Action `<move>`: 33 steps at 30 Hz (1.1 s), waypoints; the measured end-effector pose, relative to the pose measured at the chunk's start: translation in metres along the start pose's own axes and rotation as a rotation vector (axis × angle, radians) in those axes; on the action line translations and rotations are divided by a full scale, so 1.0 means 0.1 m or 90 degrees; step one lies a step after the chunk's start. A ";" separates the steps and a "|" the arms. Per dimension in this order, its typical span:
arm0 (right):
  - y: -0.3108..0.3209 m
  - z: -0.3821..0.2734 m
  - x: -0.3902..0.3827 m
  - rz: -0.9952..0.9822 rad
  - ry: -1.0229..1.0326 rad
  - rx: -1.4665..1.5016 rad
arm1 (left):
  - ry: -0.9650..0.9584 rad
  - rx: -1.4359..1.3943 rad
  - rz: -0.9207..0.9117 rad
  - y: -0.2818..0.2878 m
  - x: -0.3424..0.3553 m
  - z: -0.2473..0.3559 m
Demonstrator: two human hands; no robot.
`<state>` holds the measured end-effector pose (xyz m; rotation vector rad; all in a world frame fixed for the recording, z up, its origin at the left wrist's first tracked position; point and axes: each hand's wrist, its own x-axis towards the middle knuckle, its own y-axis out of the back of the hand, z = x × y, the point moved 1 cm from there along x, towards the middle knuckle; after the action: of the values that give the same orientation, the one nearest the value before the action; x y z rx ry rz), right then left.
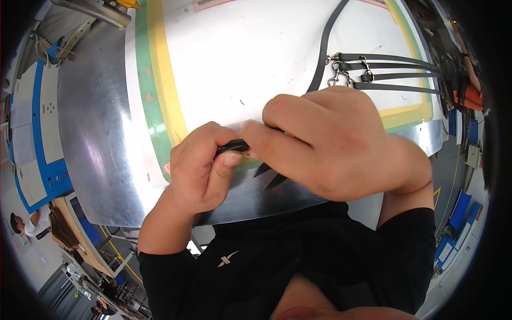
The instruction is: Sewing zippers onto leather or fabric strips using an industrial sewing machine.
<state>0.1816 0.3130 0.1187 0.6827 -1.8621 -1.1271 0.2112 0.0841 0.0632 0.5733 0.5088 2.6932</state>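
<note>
My left hand [198, 168] is closed, thumb and fingers pinching a short folded stretch of black strap [232, 146]. Against it, my right hand [330, 141] is also closed, its fingertips meeting the strap just beside my left thumb. From the far side of the table a long black strap [325, 48] runs down and passes behind my right hand. Below that hand a dark pointed end [262, 169] sticks out over the metal edge. What lies inside the right fingers is mostly hidden.
Several black straps with metal snap hooks [367, 69] lie at the far right. Yellow tape [168, 85] and green tape [149, 106] border the white work surface [224, 58]. Bare metal tabletop [96, 144] shows on the left. A blue-and-white machine [40, 144] stands beyond it.
</note>
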 end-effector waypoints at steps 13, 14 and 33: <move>-0.04 0.03 -0.01 -0.041 -0.068 0.148 | -0.163 0.182 0.021 -0.06 0.01 -0.03; -0.03 0.03 -0.01 -0.042 -0.069 0.147 | -0.200 0.212 0.034 -0.06 0.01 -0.04; -0.13 0.17 0.06 -0.087 -0.179 0.389 | -0.012 0.067 -0.054 -0.03 0.09 0.09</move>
<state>0.1642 0.3099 0.1053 1.0429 -2.4677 -0.7522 0.2086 0.0930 0.0724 0.5922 0.6582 2.5904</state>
